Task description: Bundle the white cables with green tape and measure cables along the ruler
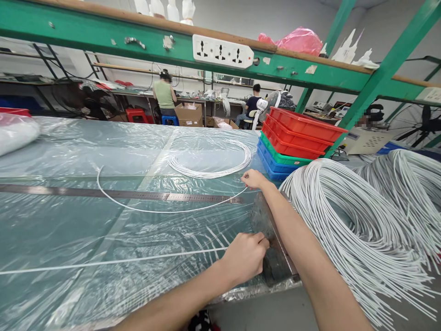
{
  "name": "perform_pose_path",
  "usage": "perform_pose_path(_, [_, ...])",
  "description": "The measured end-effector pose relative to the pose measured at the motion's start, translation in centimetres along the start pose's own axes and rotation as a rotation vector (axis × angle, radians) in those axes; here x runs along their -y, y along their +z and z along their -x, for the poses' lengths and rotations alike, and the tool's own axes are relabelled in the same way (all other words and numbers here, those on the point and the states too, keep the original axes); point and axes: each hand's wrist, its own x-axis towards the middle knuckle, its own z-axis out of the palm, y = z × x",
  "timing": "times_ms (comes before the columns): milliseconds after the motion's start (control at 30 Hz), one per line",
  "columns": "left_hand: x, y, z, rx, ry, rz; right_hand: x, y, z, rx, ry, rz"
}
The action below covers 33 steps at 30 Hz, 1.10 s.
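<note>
My left hand is closed around a white cable, beside a dark metal block at the table's near edge. From that hand the cable runs nearly straight to the left, out of view. Farther off, my right hand pinches the end of a thin white cable, which curves left across a steel ruler and bends back near its far end. A loose coil of white cable lies just beyond my right hand. My fingers partly hide what they grip.
Large bundles of white cable lie at the right. Stacked red, green and blue trays stand behind them. Clear plastic film covers the table. A green beam with a power strip crosses above. Two people sit at far benches.
</note>
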Motion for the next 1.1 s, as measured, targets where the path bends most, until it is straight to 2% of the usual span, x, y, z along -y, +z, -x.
perform_pose_path(1100, [-0.45, 0.24, 0.23, -0.056, 0.002, -0.016, -0.36, 0.80, -0.04, 0.037, -0.037, -0.026])
